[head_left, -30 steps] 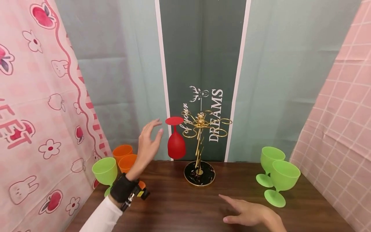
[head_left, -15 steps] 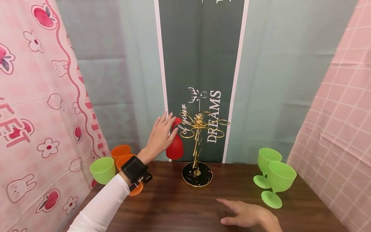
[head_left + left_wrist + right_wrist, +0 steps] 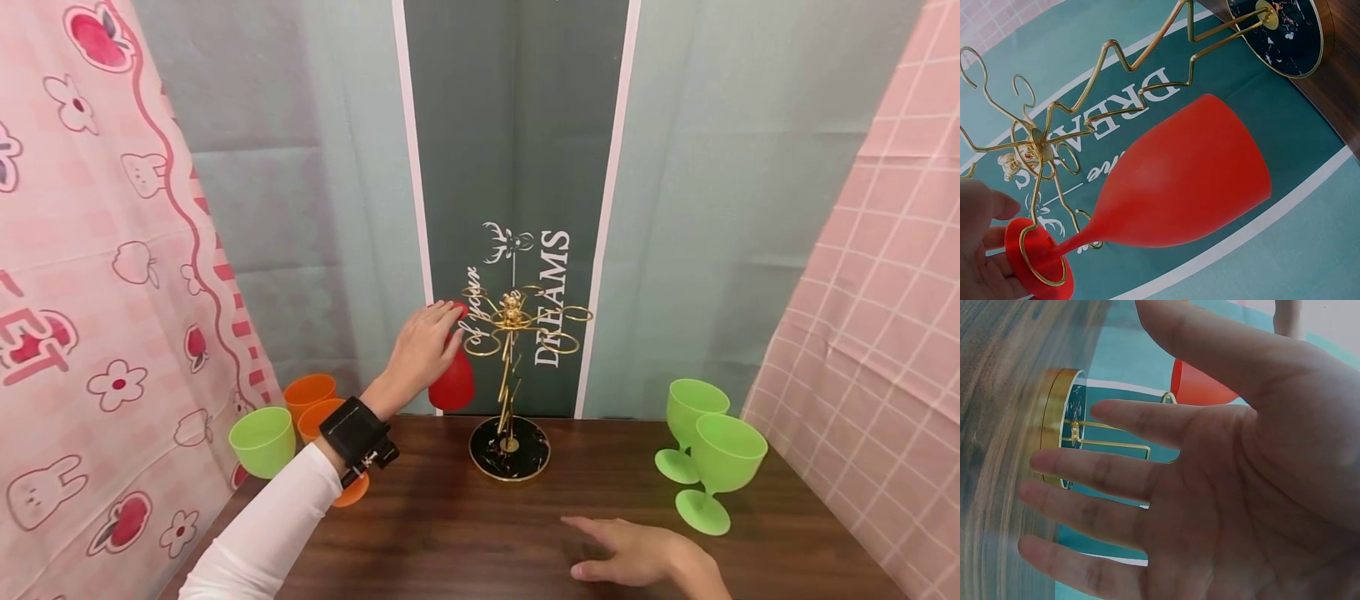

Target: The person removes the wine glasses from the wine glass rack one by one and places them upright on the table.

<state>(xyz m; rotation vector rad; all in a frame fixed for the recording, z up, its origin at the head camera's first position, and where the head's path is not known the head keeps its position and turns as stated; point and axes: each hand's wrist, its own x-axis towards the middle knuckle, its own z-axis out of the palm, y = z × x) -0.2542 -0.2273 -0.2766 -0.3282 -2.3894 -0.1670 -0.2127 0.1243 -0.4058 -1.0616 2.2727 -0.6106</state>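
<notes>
A red goblet (image 3: pixel 1179 181) hangs upside down, its stem inside one ring of a gold goblet rack (image 3: pixel 512 321). My left hand (image 3: pixel 423 348) is at the goblet's upturned foot (image 3: pixel 1038 261); the left wrist view shows the fingers behind that disc and the thumb near its edge, holding it. Part of the stem is covered by this hand in the head view. My right hand (image 3: pixel 641 552), fingers extended and holding nothing, is low over the front of the table, its palm (image 3: pixel 1222 487) facing the wrist camera.
Two green goblets (image 3: pixel 729 454) stand upright on the right. Another green goblet (image 3: pixel 262 442) and orange goblets (image 3: pixel 310 392) are at the left, partly behind my left forearm. The rack's round black base (image 3: pixel 510 450) sits on the brown table (image 3: pixel 450 542), close to the hanging cloth.
My left hand has moved right, from beside the red goblet onto its foot, and its fingers have bent around it. The goblet stays hanging. The right hand is nearly still.
</notes>
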